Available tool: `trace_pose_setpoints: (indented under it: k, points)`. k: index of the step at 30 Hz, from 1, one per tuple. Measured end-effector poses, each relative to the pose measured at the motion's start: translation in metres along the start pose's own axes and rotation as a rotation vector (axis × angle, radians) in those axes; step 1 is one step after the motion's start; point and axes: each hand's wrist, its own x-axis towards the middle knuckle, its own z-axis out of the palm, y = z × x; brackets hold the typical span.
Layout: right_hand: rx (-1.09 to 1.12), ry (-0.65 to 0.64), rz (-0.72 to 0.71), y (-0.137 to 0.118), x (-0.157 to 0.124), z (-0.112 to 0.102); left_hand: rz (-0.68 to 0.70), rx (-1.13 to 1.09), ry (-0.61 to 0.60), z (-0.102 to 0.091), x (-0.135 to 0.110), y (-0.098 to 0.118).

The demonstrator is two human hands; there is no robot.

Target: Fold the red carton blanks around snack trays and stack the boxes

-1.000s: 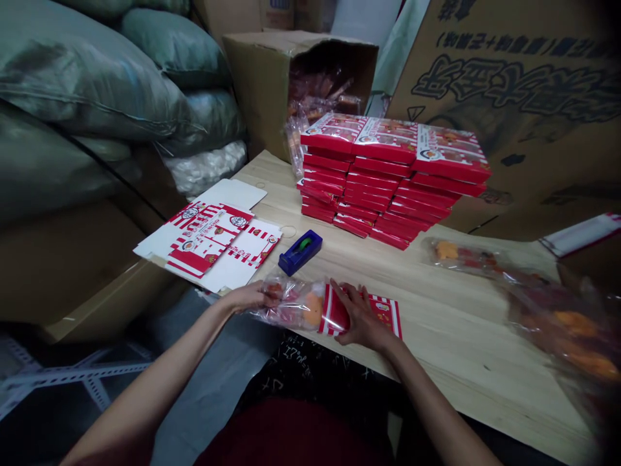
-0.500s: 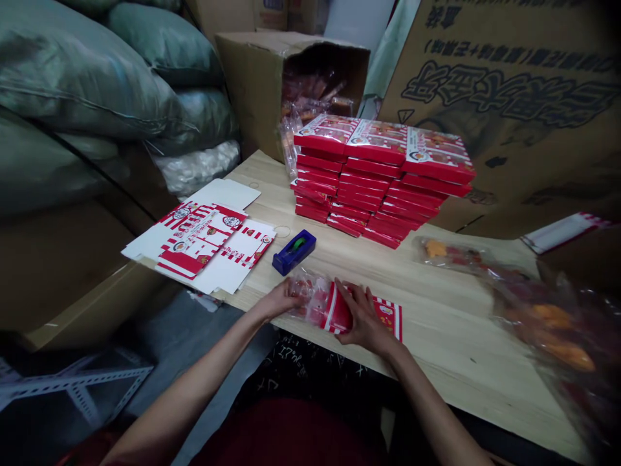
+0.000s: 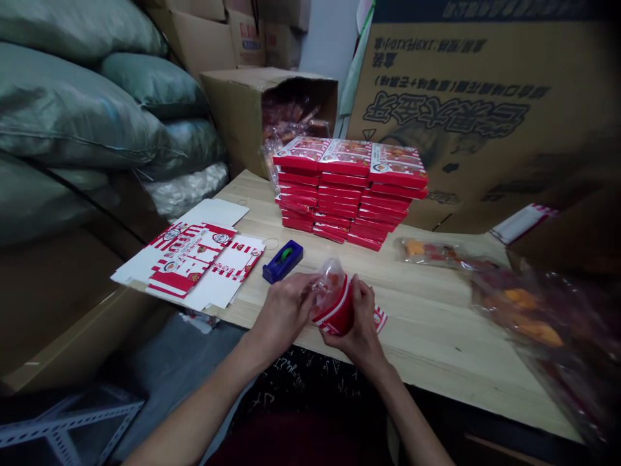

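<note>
My right hand (image 3: 359, 327) is wrapped round a red and white cardboard box (image 3: 339, 314), lifted and tilted near the table's front edge. A clear plastic packet (image 3: 332, 285) sticks out of the box's left end. The fingers of my left hand (image 3: 288, 307) are closed on the packet's near side, against the box opening. What lies inside the packet is blurred, with some reddish and orange bits. A blue tape dispenser (image 3: 283, 261) with a green roll stands just beyond my left hand.
Stacked red boxes (image 3: 349, 194) stand at the back of the table (image 3: 427, 336). Flat printed cartons (image 3: 189, 259) lie at left. Plastic packets with orange pieces (image 3: 528, 310) lie at right. An open carton (image 3: 233, 116) of packets, green sacks (image 3: 72, 116) and a large cardboard sheet (image 3: 485, 129) stand behind.
The box and packet have been raised and tilted up from the table. My left hand has moved right, closer to the box opening. The view has shifted.
</note>
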Motion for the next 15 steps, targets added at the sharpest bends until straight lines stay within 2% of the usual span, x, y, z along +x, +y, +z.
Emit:
trace_pose_setpoints:
  k: [3, 6, 8, 10, 12, 14, 15]
  points:
    - [0.06, 0.205, 0.009, -0.004, -0.006, -0.002, 0.044, 0.012, -0.142, 0.016, 0.004, 0.006]
    - [0.115, 0.267, 0.025, -0.001, -0.011, -0.001, 0.155, -0.02, -0.276, 0.025, 0.009, 0.006]
    - [0.151, 0.347, 0.063, 0.003, -0.014, -0.002, 0.267, -0.012, -0.316, 0.027, 0.01, 0.009]
    - [0.174, 0.472, 0.092, 0.005, -0.016, -0.003, 0.398, 0.031, -0.231, 0.03, 0.008, 0.014]
    - [0.184, 0.599, 0.121, 0.003, -0.017, -0.003, 0.453, 0.068, -0.029, 0.036, 0.003, 0.02]
    - [0.191, 0.687, 0.172, -0.001, -0.021, -0.001, 0.365, -0.001, 0.117, 0.045, -0.002, 0.022]
    - [0.203, 0.713, 0.207, -0.003, -0.024, 0.001, 0.273, -0.09, 0.111, 0.05, -0.004, 0.022]
